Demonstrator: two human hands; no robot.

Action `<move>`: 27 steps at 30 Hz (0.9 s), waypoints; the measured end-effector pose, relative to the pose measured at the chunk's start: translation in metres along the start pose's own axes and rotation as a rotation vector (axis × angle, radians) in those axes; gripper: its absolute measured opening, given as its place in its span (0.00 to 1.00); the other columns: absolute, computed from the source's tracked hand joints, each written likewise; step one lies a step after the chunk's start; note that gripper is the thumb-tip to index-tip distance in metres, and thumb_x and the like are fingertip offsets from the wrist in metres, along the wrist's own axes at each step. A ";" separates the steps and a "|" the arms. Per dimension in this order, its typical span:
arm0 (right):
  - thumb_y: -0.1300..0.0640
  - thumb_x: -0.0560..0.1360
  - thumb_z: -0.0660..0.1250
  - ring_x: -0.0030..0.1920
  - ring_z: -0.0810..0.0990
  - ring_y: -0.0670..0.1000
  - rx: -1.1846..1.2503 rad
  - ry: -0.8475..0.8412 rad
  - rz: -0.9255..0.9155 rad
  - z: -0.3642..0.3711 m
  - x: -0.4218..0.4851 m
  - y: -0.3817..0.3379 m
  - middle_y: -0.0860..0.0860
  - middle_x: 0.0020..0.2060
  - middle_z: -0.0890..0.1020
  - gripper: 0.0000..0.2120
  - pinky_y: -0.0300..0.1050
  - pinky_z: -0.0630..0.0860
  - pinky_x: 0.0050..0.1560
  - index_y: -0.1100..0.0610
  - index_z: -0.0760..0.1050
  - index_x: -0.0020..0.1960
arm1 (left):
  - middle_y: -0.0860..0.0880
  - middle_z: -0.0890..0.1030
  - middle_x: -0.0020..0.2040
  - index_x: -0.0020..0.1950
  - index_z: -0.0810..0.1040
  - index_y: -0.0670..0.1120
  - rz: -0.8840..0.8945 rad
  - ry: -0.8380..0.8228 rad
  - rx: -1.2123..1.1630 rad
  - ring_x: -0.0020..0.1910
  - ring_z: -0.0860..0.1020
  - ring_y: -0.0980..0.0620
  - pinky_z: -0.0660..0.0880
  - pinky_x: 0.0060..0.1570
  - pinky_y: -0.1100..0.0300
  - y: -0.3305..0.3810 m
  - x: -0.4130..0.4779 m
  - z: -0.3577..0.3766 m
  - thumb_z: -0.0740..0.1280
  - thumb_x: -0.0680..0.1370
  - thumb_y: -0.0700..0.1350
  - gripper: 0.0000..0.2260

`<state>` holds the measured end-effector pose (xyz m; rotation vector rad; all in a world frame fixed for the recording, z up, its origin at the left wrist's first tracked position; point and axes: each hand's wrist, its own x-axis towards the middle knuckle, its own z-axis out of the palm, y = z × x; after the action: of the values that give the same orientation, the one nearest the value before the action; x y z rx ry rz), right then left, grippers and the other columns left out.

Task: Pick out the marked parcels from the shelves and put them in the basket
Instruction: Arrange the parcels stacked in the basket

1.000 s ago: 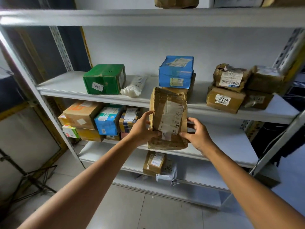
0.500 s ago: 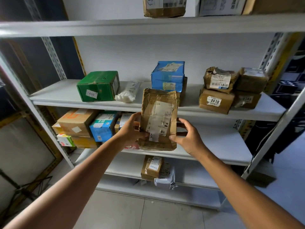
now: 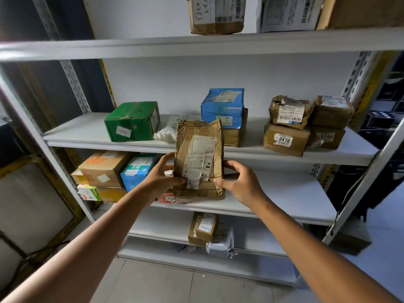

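Note:
A crumpled brown parcel [image 3: 199,159] with a torn white label stands upright in front of the shelves, held between both hands. My left hand [image 3: 162,178] grips its lower left edge, thumb on the front. My right hand [image 3: 239,182] holds its lower right edge, thumb on the front and fingers curled behind. On the shelf behind sit a green box marked 0401 [image 3: 131,121], a blue box [image 3: 223,107] on a brown one, and a brown box marked 0410 [image 3: 285,139]. No basket is in view.
White metal shelving [image 3: 284,156] fills the view. The lower shelf holds an orange-printed carton [image 3: 102,169], a blue-green box [image 3: 136,170] and a small red parcel [image 3: 167,198]. Small parcels [image 3: 205,229] lie on the shelf below. More boxes [image 3: 216,14] stand on top. Tiled floor lies below.
The view has tilted upward, showing more of the top shelf. The parcel stays upright between both hands, shifted slightly left and down against the shelves.

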<state>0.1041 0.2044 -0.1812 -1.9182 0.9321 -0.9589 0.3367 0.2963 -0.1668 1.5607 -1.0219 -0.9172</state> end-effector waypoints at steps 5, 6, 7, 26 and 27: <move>0.52 0.65 0.77 0.57 0.81 0.44 0.047 -0.006 -0.036 -0.004 0.018 -0.019 0.44 0.55 0.84 0.24 0.51 0.78 0.61 0.51 0.80 0.61 | 0.45 0.77 0.63 0.72 0.66 0.58 0.031 0.048 0.025 0.59 0.79 0.42 0.82 0.46 0.41 0.023 0.004 -0.010 0.76 0.70 0.33 0.38; 0.53 0.65 0.77 0.57 0.81 0.44 0.052 -0.004 -0.040 -0.005 0.022 -0.024 0.44 0.55 0.84 0.24 0.50 0.78 0.61 0.51 0.80 0.61 | 0.44 0.77 0.63 0.73 0.66 0.57 0.034 0.053 0.002 0.58 0.79 0.42 0.83 0.45 0.43 0.028 0.004 -0.010 0.75 0.70 0.32 0.38; 0.55 0.66 0.77 0.57 0.81 0.45 0.058 -0.005 -0.045 -0.006 0.026 -0.029 0.44 0.55 0.84 0.23 0.47 0.78 0.61 0.52 0.80 0.61 | 0.43 0.77 0.63 0.73 0.66 0.57 0.033 0.058 -0.029 0.57 0.79 0.42 0.83 0.43 0.45 0.033 0.004 -0.012 0.75 0.71 0.31 0.38; 0.61 0.69 0.77 0.61 0.77 0.47 0.054 0.010 -0.025 0.094 0.147 -0.069 0.49 0.60 0.81 0.23 0.47 0.74 0.63 0.55 0.78 0.63 | 0.44 0.77 0.61 0.66 0.69 0.60 0.060 0.115 -0.022 0.56 0.80 0.43 0.82 0.47 0.42 0.043 0.088 -0.126 0.74 0.71 0.32 0.33; 0.61 0.69 0.77 0.61 0.76 0.46 0.053 0.024 -0.014 0.103 0.158 -0.070 0.49 0.60 0.80 0.24 0.44 0.73 0.61 0.56 0.77 0.64 | 0.44 0.77 0.61 0.68 0.68 0.59 0.059 0.099 -0.030 0.55 0.80 0.44 0.82 0.47 0.43 0.043 0.100 -0.136 0.74 0.71 0.32 0.33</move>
<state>0.2816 0.1322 -0.1178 -1.8744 0.8993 -1.0069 0.4904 0.2430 -0.1044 1.5273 -0.9751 -0.8036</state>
